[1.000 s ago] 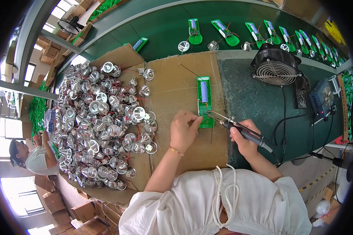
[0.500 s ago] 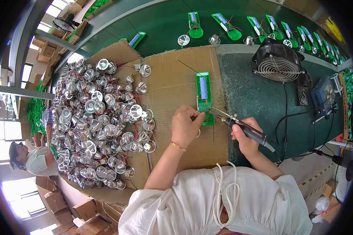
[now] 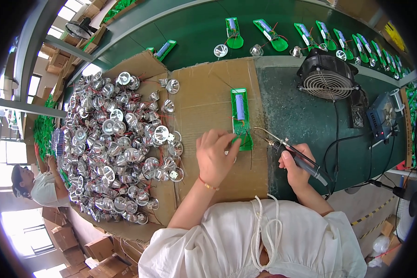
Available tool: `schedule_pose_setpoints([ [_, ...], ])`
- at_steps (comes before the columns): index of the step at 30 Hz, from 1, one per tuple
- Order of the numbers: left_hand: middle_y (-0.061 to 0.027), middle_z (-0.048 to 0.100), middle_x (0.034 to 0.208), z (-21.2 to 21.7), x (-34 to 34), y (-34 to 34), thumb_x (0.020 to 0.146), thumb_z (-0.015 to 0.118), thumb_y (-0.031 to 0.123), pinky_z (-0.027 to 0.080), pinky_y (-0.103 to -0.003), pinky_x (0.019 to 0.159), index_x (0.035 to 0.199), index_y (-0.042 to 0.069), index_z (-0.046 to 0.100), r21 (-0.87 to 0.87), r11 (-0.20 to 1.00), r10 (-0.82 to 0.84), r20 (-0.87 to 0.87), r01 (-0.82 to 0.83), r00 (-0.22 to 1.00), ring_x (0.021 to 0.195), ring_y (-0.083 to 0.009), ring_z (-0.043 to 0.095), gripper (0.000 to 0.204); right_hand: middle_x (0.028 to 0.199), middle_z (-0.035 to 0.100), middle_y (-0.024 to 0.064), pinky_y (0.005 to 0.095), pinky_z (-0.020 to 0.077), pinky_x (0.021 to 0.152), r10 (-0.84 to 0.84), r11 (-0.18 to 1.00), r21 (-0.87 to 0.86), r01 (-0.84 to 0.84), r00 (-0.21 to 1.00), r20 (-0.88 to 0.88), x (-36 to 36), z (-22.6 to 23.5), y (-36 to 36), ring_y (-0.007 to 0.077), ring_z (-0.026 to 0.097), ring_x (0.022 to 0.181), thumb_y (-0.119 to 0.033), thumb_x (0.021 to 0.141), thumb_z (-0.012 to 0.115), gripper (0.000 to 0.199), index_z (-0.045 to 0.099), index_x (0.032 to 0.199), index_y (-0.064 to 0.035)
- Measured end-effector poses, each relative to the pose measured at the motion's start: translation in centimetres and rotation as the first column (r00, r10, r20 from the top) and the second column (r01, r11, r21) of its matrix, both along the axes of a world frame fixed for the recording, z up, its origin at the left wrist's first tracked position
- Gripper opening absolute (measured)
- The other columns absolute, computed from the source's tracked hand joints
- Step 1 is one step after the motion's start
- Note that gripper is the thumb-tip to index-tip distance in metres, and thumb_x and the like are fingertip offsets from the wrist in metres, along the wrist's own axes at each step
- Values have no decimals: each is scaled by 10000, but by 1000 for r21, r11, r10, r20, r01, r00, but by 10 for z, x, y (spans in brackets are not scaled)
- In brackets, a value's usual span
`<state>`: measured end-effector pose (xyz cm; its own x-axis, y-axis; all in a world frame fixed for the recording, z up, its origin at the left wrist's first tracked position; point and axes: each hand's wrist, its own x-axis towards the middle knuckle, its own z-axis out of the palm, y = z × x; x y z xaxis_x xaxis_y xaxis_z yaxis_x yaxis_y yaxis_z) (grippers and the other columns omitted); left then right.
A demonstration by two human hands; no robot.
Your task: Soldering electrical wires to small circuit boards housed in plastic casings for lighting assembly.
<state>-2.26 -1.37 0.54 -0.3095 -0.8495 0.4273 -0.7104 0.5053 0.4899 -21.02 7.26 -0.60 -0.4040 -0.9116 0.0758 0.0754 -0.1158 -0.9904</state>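
Note:
A green lamp housing lies upright on the cardboard, with a blue cylindrical battery in its upper half and thin wires beside the battery. My left hand is at the housing's lower left side, thumb and forefinger pinched together; whatever is between the fingertips is too small to make out. Partly hidden under those fingers is a small shiny reflector. My right hand grips a soldering iron with a thin metal tube along it. Its tip points at the housing's right side, a little apart from it.
A big heap of silvery reflectors with red wires covers the left cardboard. Beyond the bench, more green housings stand in a row. A black fan and a blue soldering station sit at right, cables trailing. A co-worker is at far left.
The soldering iron's tip has drawn back to the right, away from the housing. My left hand has shifted slightly left and down, still pinching.

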Motion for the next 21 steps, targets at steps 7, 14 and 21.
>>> schedule_pose_setpoints([
  [7,-44,517,789,-7,-3,7,630,709,131,384,-366,698,683,85,613,-93,987,-124,106,134,987,767,-225,501,119,664,580,93,217,474,475,5,1000,-5,-4,1000,6,1,-1,-2,99,559,546,-82,794,624,170,495,830,24],
  [14,-85,564,751,-2,1,-11,702,673,116,425,-335,629,674,25,616,493,869,109,-252,31,962,706,-239,532,112,616,561,90,214,432,442,43,999,18,-43,998,-36,7,1,-14,99,518,481,-87,806,604,158,478,810,7],
  [21,-98,578,726,-9,1,-12,710,659,141,433,-335,631,647,18,613,542,840,128,-229,17,965,702,-242,547,146,613,561,84,211,431,437,78,995,56,-79,997,5,13,-3,-18,90,517,479,-87,809,600,151,478,805,2],
])
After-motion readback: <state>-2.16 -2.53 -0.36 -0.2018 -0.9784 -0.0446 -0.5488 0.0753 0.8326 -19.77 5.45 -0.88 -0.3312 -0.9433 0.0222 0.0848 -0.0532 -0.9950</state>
